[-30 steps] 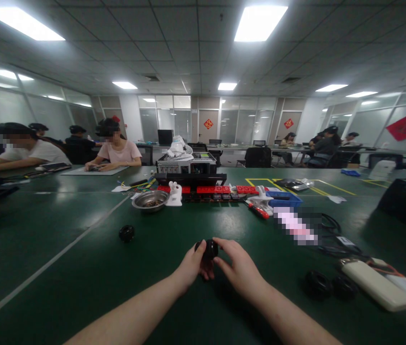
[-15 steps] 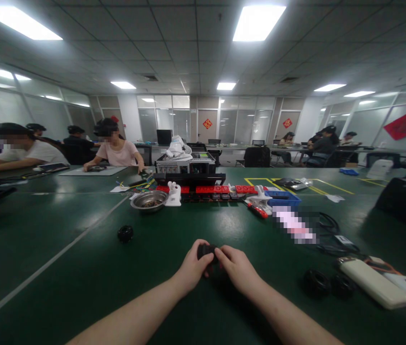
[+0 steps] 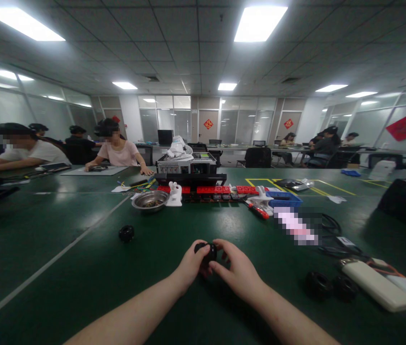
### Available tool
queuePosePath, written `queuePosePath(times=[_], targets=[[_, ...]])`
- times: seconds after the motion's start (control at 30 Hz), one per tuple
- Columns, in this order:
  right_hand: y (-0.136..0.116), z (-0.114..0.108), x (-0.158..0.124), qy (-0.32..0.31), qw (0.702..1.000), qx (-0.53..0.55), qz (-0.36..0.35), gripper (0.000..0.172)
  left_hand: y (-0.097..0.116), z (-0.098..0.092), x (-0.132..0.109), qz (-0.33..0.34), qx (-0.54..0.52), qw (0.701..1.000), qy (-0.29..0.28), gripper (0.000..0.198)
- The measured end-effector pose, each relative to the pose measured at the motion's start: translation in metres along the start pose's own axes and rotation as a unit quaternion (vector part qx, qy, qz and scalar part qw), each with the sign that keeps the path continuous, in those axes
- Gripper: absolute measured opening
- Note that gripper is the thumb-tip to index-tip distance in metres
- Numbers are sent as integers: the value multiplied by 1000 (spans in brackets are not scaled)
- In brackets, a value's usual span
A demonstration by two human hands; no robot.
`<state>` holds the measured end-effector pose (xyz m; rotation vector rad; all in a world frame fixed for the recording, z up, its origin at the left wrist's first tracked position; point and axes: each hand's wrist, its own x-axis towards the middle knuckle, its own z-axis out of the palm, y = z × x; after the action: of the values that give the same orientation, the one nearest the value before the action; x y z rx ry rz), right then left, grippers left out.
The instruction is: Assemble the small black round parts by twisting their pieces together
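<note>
A small glossy black ring, like a toy tyre [image 3: 210,252], is pinched in my left hand [image 3: 191,268], thumb on top and fingers underneath. My right hand [image 3: 237,266] is beside it on the right, thumb and fingers apart and curved around that side. Its fingertips come close to the ring; whether they touch it I cannot tell. Part of the ring is hidden behind my left thumb. A similar black ring [image 3: 126,233] lies alone on the green table [image 3: 167,311] to the left. Two more, a black ring [image 3: 318,284] and its neighbour [image 3: 345,287], sit at the right.
Ahead stand a metal bowl [image 3: 150,201] with small parts, a white clamp [image 3: 175,194], red trays [image 3: 220,189], a red-handled tool [image 3: 259,211] and a blue bin [image 3: 284,198]. A cream power bank [image 3: 377,285] and black cables [image 3: 342,244] lie right. People sit across the table.
My right hand's fingers have spread from their pinch on the ring and drawn slightly away. The ring has turned in my left hand, showing more of its glossy side.
</note>
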<state>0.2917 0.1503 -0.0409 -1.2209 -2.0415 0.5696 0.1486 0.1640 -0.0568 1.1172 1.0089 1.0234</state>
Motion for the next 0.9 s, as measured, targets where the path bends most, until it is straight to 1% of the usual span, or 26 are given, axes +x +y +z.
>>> queuePosePath(times=[0.1, 0.2, 0.27, 0.33, 0.43, 0.47, 0.57, 0.67, 0.77, 0.83, 0.9], targets=[[4, 2, 2, -9, 997, 28, 70, 32, -2, 1, 1, 7, 5, 1000, 21, 38], [10, 5, 5, -25, 993, 41, 103, 34, -5, 0, 2, 20, 21, 999, 16, 37], [12, 5, 6, -28, 994, 47, 97, 34, -7, -1, 3, 38, 31, 999, -1, 38], [12, 5, 7, -28, 995, 54, 80, 28, -9, -2, 3, 47, 31, 998, -12, 39], [9, 4, 6, -27, 997, 58, 51, 19, -9, -3, 5, 28, 10, 999, -13, 41], [7, 3, 5, -26, 997, 54, 39, 20, -9, -3, 5, 21, 4, 1000, -9, 42], [4, 1, 3, -15, 1000, 23, 5, 31, -8, -3, 6, 10, 6, 1000, 8, 45], [2, 1, 1, -10, 1000, -5, -6, 37, -6, -1, 5, -2, 19, 1000, 15, 45], [2, 2, 1, -12, 1000, 12, 7, 39, -3, 0, 3, -5, 13, 1000, 20, 37], [4, 2, 2, -6, 998, 41, 43, 38, -2, 0, 2, -2, 5, 1000, 25, 33], [7, 3, 4, -3, 995, 57, 81, 32, -3, 0, 2, 2, 1, 1000, 25, 33]])
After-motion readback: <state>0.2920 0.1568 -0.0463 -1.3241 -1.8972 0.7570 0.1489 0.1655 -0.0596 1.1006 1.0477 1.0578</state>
